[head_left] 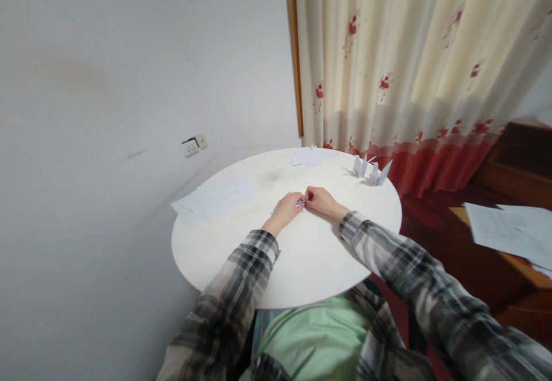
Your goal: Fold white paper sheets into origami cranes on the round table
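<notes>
Near the middle of the round white table, my left hand (288, 208) and my right hand (319, 199) meet at a small folded piece of paper (301, 203). The fingers of both hands are pinched on it, my left from the left side and my right from the right. Much of the paper is hidden behind the fingers, so its full shape does not show. A bit of white paper also shows on the table just below the fingertips.
The round white table (293, 280) stands against a wall. Paper sheets (215, 197) lie at its left, more paper (307, 156) at the back, and two folded paper cranes (378, 174) at the back right. Written sheets (509, 229) rest on wooden furniture at right, near a curtain (388, 53).
</notes>
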Demonstrator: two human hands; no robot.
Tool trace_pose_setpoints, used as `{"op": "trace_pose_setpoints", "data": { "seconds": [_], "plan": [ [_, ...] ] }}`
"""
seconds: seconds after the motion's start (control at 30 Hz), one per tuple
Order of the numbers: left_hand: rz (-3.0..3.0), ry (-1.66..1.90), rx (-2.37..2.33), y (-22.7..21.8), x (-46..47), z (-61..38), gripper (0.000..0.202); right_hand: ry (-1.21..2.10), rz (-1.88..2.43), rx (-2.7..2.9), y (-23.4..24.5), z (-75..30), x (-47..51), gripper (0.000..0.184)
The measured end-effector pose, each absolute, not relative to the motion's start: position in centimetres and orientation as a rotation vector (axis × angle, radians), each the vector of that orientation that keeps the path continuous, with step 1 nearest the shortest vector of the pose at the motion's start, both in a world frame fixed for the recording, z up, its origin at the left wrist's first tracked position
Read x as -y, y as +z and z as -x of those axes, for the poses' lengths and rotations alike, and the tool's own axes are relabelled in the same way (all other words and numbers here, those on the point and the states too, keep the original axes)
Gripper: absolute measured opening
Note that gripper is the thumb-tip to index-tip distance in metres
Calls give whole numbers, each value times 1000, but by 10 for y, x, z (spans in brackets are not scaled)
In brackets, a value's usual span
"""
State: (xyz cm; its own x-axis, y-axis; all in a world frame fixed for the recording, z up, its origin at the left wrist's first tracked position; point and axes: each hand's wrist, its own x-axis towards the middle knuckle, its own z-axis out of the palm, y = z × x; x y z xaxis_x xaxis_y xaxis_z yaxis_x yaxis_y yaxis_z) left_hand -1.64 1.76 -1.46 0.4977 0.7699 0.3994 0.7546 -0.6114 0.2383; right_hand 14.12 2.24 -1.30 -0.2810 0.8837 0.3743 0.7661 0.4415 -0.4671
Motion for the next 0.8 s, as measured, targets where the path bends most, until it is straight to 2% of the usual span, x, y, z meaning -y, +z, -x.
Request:
{"op": "trace_pose_setpoints", "data": {
  "seconds": [0.53,0.8],
  "plan": [
    [-2785,651,-1346,-10,-17,16,23,227,1445,2119,-7,-139,-18,16],
    [-2740,747,-1470,-11,-18,18,25,294,1383,2095,-7,-138,-18,18]
  ]
}}
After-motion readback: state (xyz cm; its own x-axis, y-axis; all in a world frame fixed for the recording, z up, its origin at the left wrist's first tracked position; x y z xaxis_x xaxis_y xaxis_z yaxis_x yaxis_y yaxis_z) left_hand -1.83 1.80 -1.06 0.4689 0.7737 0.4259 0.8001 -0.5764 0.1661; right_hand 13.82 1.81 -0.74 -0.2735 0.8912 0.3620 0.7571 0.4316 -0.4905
